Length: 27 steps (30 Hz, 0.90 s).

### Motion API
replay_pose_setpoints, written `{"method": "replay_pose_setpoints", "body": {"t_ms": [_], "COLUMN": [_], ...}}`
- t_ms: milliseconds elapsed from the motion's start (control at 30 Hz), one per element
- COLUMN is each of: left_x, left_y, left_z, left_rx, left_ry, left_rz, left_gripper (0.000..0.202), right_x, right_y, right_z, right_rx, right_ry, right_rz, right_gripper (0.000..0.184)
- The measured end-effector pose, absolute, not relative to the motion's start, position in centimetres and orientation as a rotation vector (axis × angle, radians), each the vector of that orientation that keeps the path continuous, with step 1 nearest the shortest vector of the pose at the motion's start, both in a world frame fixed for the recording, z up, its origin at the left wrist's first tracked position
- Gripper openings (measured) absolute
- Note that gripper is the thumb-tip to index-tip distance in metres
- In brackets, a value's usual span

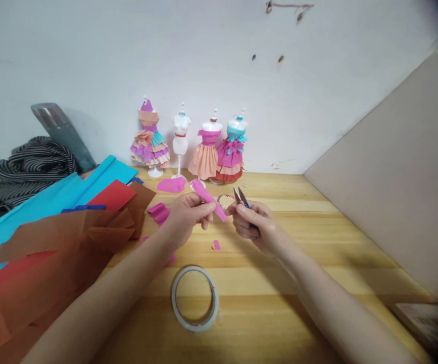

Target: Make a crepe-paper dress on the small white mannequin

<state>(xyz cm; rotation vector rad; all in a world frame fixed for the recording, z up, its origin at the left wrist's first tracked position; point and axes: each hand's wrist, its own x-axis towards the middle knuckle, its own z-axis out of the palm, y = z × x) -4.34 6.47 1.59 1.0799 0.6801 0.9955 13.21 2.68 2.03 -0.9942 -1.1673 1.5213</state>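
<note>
My left hand [188, 215] pinches a strip of bright pink crepe paper [202, 191], which slants down to the right past my fingertips. In my right hand [252, 222] is a small pair of scissors [242, 196] with dark blue handles, blades parted and pointing up and away from me. The blades are apart from the strip. A small round patterned item [225, 201] lies between my hands, partly hidden. Beneath them rests a tiny pink scrap [216, 244]. More pink pieces [171, 184] lie beyond and beside my left hand.
A roll of tape [175, 298] lies flat in front. Several small dress-form mannequins [181, 144], most in paper dresses, stand along the wall. Brown, red and blue paper sheets [63, 242] cover the left side, with striped cloth [37, 162] and a grey bottle [63, 134] behind.
</note>
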Motion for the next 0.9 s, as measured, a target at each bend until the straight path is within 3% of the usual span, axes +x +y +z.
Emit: {"method": "replay_pose_setpoints", "body": {"t_ms": [300, 900], "left_x": [-4.1, -5.0], "left_y": [5.8, 6.4], "left_z": [2.5, 2.8], "left_rx": [0.953, 1.070], "left_ry": [0.803, 0.950], "left_rz": [1.032, 1.017], "left_gripper": [0.018, 0.011], "right_x": [13.4, 12.4], "right_y": [2.7, 2.2], "right_z": [1.1, 1.3], "right_rx": [-1.085, -1.147], "right_ry": [-1.454, -1.351], "right_rz": [1.218, 1.505], "right_gripper": [0.043, 0.048]}}
